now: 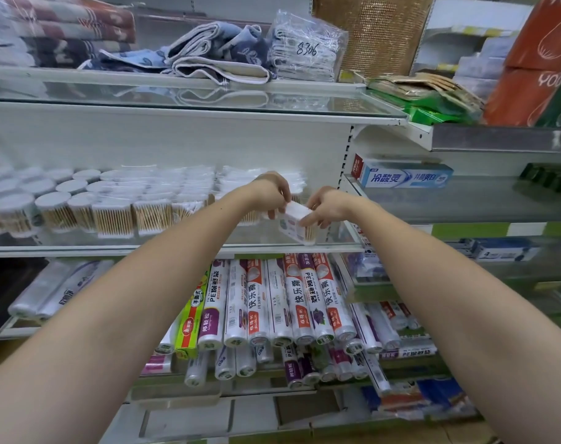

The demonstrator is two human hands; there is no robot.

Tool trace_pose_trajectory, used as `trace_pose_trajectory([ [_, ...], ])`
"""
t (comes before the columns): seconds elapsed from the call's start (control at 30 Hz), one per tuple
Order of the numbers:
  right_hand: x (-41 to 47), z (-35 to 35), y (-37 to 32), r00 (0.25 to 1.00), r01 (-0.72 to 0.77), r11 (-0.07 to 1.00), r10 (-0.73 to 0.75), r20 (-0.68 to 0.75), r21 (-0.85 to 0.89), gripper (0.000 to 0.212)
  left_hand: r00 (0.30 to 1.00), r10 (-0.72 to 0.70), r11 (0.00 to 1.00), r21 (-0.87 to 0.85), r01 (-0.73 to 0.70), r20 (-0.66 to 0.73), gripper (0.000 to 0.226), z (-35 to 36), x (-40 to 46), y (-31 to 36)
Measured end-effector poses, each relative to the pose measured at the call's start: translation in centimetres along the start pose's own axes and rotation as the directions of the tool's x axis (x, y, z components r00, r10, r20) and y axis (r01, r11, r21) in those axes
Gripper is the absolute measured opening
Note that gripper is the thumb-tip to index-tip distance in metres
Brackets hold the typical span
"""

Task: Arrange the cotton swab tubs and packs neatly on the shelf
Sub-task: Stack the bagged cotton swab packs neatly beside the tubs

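Observation:
A white rectangular cotton swab box (295,226) is tilted above the right front of the glass shelf (176,249). My left hand (272,192) grips its top left edge from above. My right hand (325,208) pinches its right side with curled fingers. Round cotton swab tubs (53,209) with white lids fill the shelf's left half in rows. Clear cotton swab packs (151,213) stand in the middle, running back toward the rear wall behind my hands.
The shelf above carries folded towels (215,52) and a bagged bundle (304,49). Below lie rolls of cling film (298,299) and bags. A toothpaste box (404,176) sits on the neighbouring shelf to the right, past a slotted upright (344,161).

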State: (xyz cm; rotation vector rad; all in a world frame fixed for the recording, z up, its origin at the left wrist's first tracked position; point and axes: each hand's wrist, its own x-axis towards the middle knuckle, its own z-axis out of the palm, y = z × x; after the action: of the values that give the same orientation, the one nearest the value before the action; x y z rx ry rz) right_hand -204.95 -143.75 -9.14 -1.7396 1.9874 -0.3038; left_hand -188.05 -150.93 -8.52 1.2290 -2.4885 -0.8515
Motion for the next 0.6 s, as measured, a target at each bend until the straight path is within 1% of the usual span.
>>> trace_pose_trajectory([
  [0.1,-0.2,-0.3,0.0,0.998,-0.005,1.000,0.004,-0.061,-0.009,0.030,0.998,-0.010,0.981,0.195,0.022,-0.064,0.029,0.2,0.2,-0.1],
  [0.2,-0.3,-0.2,0.2,0.997,-0.013,0.999,0.011,-0.078,-0.032,0.030,0.997,-0.016,0.967,0.252,0.036,-0.080,0.029,0.1,0.2,-0.4],
  [0.27,-0.4,-0.1,0.3,0.997,-0.019,1.000,0.019,-0.076,-0.008,0.029,0.994,-0.015,0.980,0.196,0.037,-0.112,0.022,0.2,0.3,-0.3],
  [0.33,-0.6,0.0,0.0,0.997,-0.024,0.998,0.029,-0.071,0.063,0.031,0.993,-0.015,0.992,0.120,0.029,-0.115,0.010,0.3,0.3,0.0],
  [0.37,-0.8,0.0,-0.2,0.998,-0.029,0.993,0.036,-0.055,0.115,0.036,0.996,-0.026,0.996,0.083,0.033,-0.084,0.014,0.3,0.2,0.1],
  [0.43,-1.1,0.2,-0.7,0.999,-0.047,0.974,0.048,0.000,0.220,0.050,0.997,-0.060,0.998,0.025,0.059,0.043,0.038,0.5,0.0,0.3],
  [0.47,-1.2,0.4,-0.9,0.999,-0.048,0.963,0.044,0.023,0.266,0.053,0.993,-0.072,0.997,-0.003,0.072,0.089,0.048,0.6,0.0,0.3],
  [0.5,-1.1,0.6,-0.9,0.999,-0.045,0.948,0.035,0.037,0.316,0.053,0.991,-0.079,0.996,-0.026,0.082,0.104,0.055,0.7,0.0,0.2],
  [0.57,-0.7,0.8,-0.9,0.999,-0.044,0.908,0.027,0.046,0.416,0.047,0.991,-0.091,0.994,-0.051,0.096,0.098,0.058,0.9,0.2,-0.2],
  [0.6,-0.5,0.8,-0.8,0.999,-0.046,0.898,0.030,0.042,0.437,0.046,0.991,-0.090,0.994,-0.049,0.095,0.104,0.057,0.8,0.2,-0.4],
])
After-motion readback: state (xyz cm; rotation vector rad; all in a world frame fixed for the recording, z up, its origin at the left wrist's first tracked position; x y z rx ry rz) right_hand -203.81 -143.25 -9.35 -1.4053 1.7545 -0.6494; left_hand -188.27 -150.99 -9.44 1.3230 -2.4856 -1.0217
